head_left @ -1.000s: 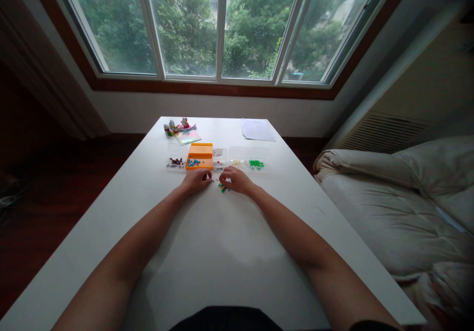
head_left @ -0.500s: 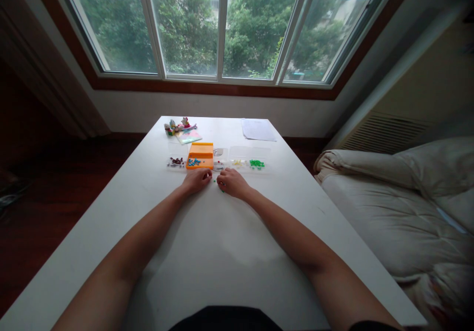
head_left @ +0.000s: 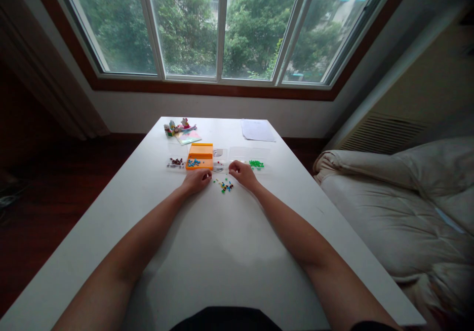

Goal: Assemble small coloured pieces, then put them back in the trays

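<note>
My left hand (head_left: pixel 197 178) rests on the table just in front of an open orange box (head_left: pixel 201 156), which holds small blue pieces (head_left: pixel 193 162). Its fingers are curled together; whatever they hold, if anything, is too small to make out. My right hand (head_left: pixel 242 172) is at the front of a clear plastic box (head_left: pixel 265 154), covering part of it, fingers bent in a pinch whose contents I cannot see. Between the hands lies a loose pile of small mixed-colour pieces (head_left: pixel 225 186). Bright green pieces (head_left: pixel 256 164) sit in the clear box, right of my right hand.
Left of the orange box, a clear box holds dark brown pieces (head_left: pixel 177 161). A small clear container (head_left: pixel 219 156) stands right of it. Colourful figures (head_left: pixel 185 122) and a pastel card (head_left: pixel 188 137) lie at the far left, white papers (head_left: pixel 257 130) at the far right of the white table (head_left: pixel 229 252).
My right hand has moved right and slightly away from me, off the mixed pile, which now shows. It covers the pale yellow pieces. My left hand has stayed in place.
</note>
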A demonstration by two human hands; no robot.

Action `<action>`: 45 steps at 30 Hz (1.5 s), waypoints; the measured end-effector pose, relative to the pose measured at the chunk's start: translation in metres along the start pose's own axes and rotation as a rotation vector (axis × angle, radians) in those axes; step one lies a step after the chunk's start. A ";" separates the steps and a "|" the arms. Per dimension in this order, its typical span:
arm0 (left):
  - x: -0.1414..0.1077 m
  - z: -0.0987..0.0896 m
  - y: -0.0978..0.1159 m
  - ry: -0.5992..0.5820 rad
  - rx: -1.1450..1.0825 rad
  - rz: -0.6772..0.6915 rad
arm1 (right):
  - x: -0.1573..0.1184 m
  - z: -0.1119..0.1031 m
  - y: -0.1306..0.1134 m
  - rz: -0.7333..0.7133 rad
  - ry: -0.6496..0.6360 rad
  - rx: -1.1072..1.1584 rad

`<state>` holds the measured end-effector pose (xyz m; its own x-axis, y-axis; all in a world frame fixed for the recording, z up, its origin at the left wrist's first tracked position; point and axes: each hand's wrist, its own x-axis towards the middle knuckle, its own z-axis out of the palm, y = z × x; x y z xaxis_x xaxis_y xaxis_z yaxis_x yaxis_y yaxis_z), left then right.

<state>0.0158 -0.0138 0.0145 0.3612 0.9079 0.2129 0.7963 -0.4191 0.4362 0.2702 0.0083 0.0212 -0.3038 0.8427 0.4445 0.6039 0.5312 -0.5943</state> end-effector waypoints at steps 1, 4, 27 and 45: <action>0.000 0.000 -0.001 -0.001 -0.001 0.003 | 0.000 -0.001 0.002 0.006 0.002 -0.005; 0.000 0.001 -0.002 0.003 -0.001 0.013 | 0.000 -0.002 0.005 0.028 -0.027 -0.064; 0.000 -0.001 0.002 0.001 0.000 -0.006 | -0.005 -0.001 0.005 0.101 -0.178 -0.477; -0.001 0.000 0.003 0.011 0.003 -0.013 | -0.005 0.000 0.009 0.117 -0.133 -0.464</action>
<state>0.0175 -0.0159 0.0154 0.3454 0.9132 0.2164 0.8023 -0.4069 0.4367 0.2777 0.0089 0.0137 -0.2876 0.9143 0.2851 0.8946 0.3628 -0.2608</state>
